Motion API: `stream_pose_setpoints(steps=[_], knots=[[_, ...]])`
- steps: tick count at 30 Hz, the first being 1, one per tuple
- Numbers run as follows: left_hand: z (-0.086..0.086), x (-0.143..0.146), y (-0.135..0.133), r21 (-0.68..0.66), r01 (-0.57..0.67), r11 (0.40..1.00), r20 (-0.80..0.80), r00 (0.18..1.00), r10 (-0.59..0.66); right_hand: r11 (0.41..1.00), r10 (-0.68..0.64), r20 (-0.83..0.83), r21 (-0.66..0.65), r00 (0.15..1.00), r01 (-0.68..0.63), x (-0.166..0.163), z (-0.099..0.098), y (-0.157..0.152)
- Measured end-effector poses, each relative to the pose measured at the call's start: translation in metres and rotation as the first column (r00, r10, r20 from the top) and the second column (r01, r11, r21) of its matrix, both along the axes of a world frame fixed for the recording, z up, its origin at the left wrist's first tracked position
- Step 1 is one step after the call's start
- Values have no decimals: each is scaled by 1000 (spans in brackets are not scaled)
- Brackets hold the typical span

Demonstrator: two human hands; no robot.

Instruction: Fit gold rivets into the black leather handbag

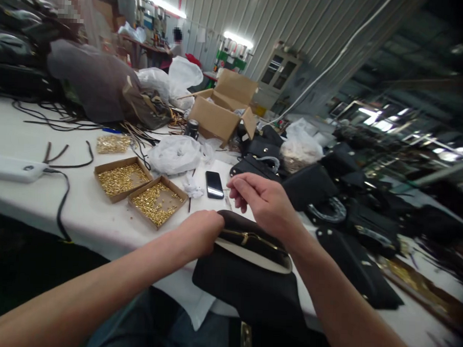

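Observation:
A black handbag (250, 281) with a gold zipper lies at the near edge of the white table (99, 219). My left hand (200, 233) is closed on the bag's top left edge and holds it in place. My right hand (261, 200) hovers just above the bag, its fingers pinched on something small I cannot make out. Two shallow cardboard trays of small gold hardware (157, 201) (122, 178) sit to the left of my hands. A black phone (214, 184) lies flat just beyond my right hand's fingertips.
More black bags (311, 184) are piled to the right. An open cardboard box (222, 114), white plastic bags (174, 153), dark straps and a white power strip (13, 168) lie on the table. Another person sits far back.

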State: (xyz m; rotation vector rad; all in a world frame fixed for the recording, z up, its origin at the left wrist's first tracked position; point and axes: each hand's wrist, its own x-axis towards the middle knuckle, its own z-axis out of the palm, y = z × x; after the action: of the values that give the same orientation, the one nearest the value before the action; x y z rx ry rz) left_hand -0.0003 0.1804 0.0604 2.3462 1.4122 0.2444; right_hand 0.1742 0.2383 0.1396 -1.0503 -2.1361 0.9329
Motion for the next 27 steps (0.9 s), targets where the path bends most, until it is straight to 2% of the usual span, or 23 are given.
stream_pose_setpoints(steps=[2,5,8,12,14,16,20,23,27], knots=[[0,0,1,-15,-6,1000,-18,1000,6,996,-56,3,-65,998,56,33,-2,-30],[0,6,1,-12,19,1000,-84,996,-20,999,-35,101,-2,994,35,61,-22,-55],[-1,17,-2,10,75,997,-166,984,-72,999,10,217,44,976,-20,69,-49,-56],[-1,28,-4,-4,116,993,-254,961,-113,1000,5,346,-1,938,-5,68,-72,-45],[0,31,-5,-18,128,992,-296,947,-127,999,11,309,-52,951,5,68,-79,-41],[2,32,-5,-40,126,991,-324,937,-132,988,4,185,-151,983,25,70,-86,-39],[5,34,-7,-102,100,990,-350,928,-129,913,-91,-46,-402,995,65,78,-101,-39],[3,37,-7,-115,92,989,-374,918,-129,914,-151,-90,-393,984,104,83,-112,-40],[1,41,-6,-126,85,988,-401,907,-129,912,-144,-111,-399,983,88,86,-118,-38]])
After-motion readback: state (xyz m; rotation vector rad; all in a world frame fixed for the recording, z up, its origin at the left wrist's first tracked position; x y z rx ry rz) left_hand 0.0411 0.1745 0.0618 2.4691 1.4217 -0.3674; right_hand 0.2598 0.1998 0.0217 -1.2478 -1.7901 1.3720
